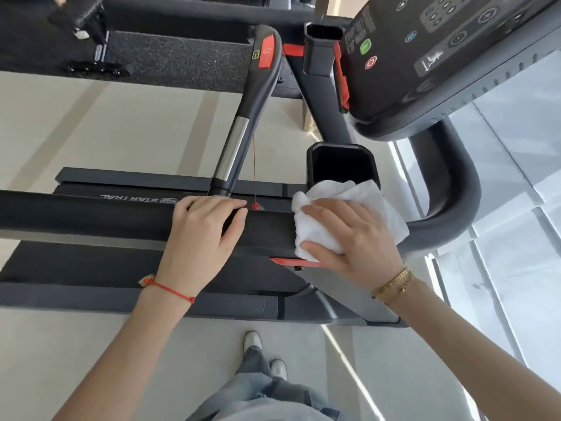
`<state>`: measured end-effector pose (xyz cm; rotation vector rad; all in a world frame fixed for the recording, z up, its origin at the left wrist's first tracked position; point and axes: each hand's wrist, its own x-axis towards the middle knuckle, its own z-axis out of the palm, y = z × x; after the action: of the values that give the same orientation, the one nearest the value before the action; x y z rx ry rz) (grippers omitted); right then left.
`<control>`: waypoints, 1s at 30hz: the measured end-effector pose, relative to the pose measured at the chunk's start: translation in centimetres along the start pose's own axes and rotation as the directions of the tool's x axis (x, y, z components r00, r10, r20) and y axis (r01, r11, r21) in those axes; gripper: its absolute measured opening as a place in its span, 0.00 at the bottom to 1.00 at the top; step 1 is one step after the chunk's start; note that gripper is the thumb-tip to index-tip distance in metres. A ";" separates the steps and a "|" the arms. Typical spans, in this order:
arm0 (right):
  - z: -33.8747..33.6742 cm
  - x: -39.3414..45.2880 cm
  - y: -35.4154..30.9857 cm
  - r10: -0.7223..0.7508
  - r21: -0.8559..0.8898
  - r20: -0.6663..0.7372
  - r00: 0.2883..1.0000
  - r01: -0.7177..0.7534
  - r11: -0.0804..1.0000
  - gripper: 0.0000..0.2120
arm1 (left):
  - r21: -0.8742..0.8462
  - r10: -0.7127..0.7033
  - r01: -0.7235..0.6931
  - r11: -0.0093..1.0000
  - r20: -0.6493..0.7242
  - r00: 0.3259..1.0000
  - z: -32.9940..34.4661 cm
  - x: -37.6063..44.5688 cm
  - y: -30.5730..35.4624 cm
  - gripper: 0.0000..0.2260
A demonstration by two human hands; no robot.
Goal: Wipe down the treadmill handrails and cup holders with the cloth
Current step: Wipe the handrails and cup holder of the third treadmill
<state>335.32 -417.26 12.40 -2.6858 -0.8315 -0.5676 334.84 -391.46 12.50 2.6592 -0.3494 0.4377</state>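
The near handrail (pixel 91 212), a thick black padded bar, ran with its long axis straight across the view from the left edge toward the right, where it met the treadmill's frame. A second handrail (pixel 239 129), black with a polished metal sleeve midway, angled up and away from that bar toward a red stop pad (pixel 267 51) at its far end. The left hand (pixel 200 238) rested on top of the near bar, fingers bent over its far edge in a loose grip. The right hand (pixel 355 238) lay on the white cloth (pixel 343 208), fingers spread and fairly straight with the thumb hooked round its near edge, pressing the bunched, soft terry fabric against the rail's right end. The cloth's far edge touched the rim of the near cup holder (pixel 340 165), a deep black plastic well with chamfered corners; a second cup holder (pixel 321 47) of like shape stood farther off, beside the dark console (pixel 440 56) with its round buttons. A thin red cord (pixel 254 165) hung down to a small clip near the left fingertips. Beneath lay the black treadmill belt (pixel 76 262), and around it a pale, smooth floor (pixel 91 123), with dark speckled matting beyond.
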 end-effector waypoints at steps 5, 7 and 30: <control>1.0 2.6 -2.5 0.009 -0.058 0.023 1.000 -0.008 0.998 0.23 | 0.049 -0.041 0.045 0.998 -0.065 0.997 -0.8 -0.7 -1.7 0.12; 1.3 3.2 -3.2 0.013 -0.107 0.023 1.000 -0.010 0.994 0.24 | 0.055 -0.059 0.065 0.996 -0.095 0.994 -1.2 -1.1 -2.8 0.10; 14.7 21.2 -28.0 -0.150 -0.157 0.048 0.987 0.156 0.975 0.25 | 0.097 -0.132 0.155 0.983 -0.215 0.968 -12.9 -5.0 -29.3 0.10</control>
<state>339.18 -379.36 12.71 -2.7995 -1.0522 -0.6487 336.03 -359.09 11.18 2.6913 -0.0683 0.7007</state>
